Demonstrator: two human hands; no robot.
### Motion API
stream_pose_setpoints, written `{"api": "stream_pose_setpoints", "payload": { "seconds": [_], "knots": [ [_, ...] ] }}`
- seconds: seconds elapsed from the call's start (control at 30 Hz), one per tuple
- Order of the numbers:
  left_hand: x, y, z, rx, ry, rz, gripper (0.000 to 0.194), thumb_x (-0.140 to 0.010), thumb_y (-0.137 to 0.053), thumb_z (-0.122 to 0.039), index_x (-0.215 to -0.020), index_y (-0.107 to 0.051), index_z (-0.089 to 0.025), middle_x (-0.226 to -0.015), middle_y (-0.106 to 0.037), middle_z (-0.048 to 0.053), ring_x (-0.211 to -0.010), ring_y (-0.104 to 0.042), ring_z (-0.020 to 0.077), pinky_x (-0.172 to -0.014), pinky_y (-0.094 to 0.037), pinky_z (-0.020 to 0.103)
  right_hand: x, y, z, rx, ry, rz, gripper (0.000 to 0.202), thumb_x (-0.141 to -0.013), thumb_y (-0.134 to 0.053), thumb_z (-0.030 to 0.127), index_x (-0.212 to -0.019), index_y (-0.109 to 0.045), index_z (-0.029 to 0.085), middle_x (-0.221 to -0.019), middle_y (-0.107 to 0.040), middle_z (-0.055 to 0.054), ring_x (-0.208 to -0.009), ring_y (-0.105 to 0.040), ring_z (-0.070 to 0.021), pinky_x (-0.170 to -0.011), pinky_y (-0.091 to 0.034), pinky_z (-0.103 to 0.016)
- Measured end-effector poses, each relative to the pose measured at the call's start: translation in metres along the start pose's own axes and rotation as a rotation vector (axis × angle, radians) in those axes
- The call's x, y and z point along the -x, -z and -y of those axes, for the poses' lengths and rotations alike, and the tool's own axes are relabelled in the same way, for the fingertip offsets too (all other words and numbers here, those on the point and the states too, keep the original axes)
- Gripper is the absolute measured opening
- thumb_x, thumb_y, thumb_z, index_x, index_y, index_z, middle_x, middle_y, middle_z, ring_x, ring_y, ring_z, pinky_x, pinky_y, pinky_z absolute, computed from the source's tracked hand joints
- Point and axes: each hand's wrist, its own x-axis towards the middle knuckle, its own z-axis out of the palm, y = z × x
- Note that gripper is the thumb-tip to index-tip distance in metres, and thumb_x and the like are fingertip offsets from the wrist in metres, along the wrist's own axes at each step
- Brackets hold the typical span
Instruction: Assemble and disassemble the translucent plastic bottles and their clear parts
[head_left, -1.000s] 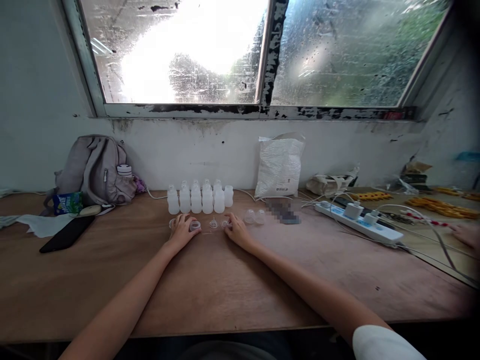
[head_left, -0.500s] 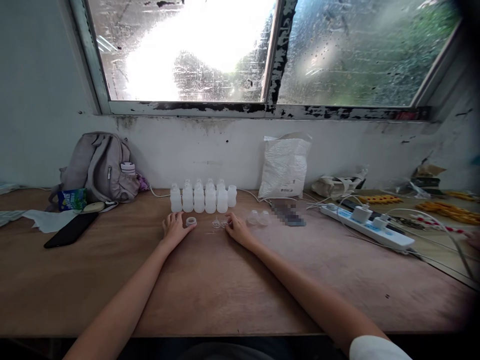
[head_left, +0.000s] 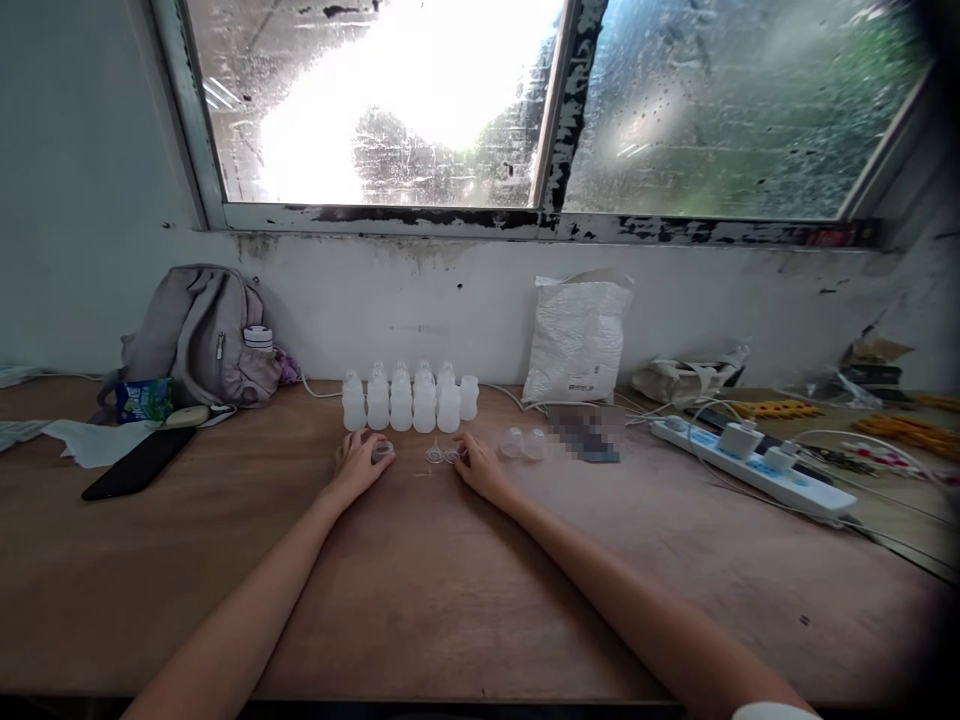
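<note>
Milky white baby bottles (head_left: pixel 401 408) stand in a tight double row before me; one at the right end, a bottle (head_left: pixel 468 398), has no visible top. My left hand (head_left: pixel 358 462) has its thumb and fingers around a white screw ring (head_left: pixel 382 451) lying on the table. My right hand (head_left: pixel 478 466) pinches the edge of a clear silicone nipple (head_left: pixel 451 455). Just left of it a second clear nipple (head_left: pixel 435 454) rests on its base, touched by neither hand. Two translucent domed caps (head_left: pixel 523 444) are to the right of my right hand.
At the left are a grey backpack (head_left: pixel 202 340), a black phone (head_left: pixel 140 464) and a tissue (head_left: pixel 101 440). A white plastic bag (head_left: pixel 577 340) leans on the wall. To the right lies a power strip (head_left: pixel 757 470) with plugs and cables; a blurred flat item (head_left: pixel 600 448) is nearer.
My left hand has moved right and closed around the screw ring, which was beside its thumb before. The right hand stays at the nipple. The view has shifted slightly.
</note>
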Motion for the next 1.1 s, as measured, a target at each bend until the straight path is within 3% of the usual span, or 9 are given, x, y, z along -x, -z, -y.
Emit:
{"api": "stream_pose_setpoints", "payload": {
  "seconds": [0.27, 0.77, 0.97, 1.1],
  "knots": [
    [-0.001, -0.005, 0.004, -0.049, 0.042, -0.002, 0.035, -0.076, -0.044, -0.036, -0.106, -0.051, -0.02, -0.114, -0.044, 0.011, -0.108, -0.038, 0.0273, -0.089, -0.031, 0.038, 0.0, 0.001, 0.0, 0.005, 0.001, 0.005, 0.024, -0.074, -0.047, 0.017, -0.099, -0.048, 0.018, -0.083, -0.055, -0.004, -0.076, -0.052, -0.0152, -0.069, -0.039, -0.028],
    [0.001, -0.005, 0.002, -0.066, 0.007, -0.058, 0.038, -0.074, -0.046, -0.033, -0.109, -0.047, -0.018, -0.112, -0.048, 0.013, -0.107, -0.039, 0.0301, -0.087, -0.031, 0.044, -0.001, 0.0, 0.0, 0.02, -0.002, 0.023, 0.024, -0.076, -0.049, 0.02, -0.1, -0.047, 0.017, -0.086, -0.057, -0.005, -0.079, -0.052, -0.0166, -0.07, -0.038, -0.028],
    [-0.001, 0.006, -0.011, -0.019, -0.087, -0.16, 0.026, -0.076, -0.043, -0.023, -0.1, -0.053, -0.02, -0.109, -0.052, 0.007, -0.105, -0.043, 0.0221, -0.091, -0.032, 0.034, -0.005, -0.002, 0.003, 0.023, 0.013, 0.038, 0.021, -0.077, -0.048, 0.02, -0.098, -0.047, 0.017, -0.086, -0.057, -0.005, -0.078, -0.052, -0.0158, -0.07, -0.038, -0.027],
    [-0.002, 0.007, -0.016, 0.025, -0.118, -0.265, 0.021, -0.075, -0.045, -0.021, -0.091, -0.058, -0.02, -0.103, -0.056, 0.006, -0.103, -0.045, 0.0225, -0.091, -0.032, 0.035, -0.008, -0.005, 0.003, 0.025, 0.028, 0.038, 0.021, -0.077, -0.048, 0.019, -0.097, -0.047, 0.017, -0.087, -0.057, -0.005, -0.081, -0.052, -0.0165, -0.072, -0.038, -0.027]
  ]
}}
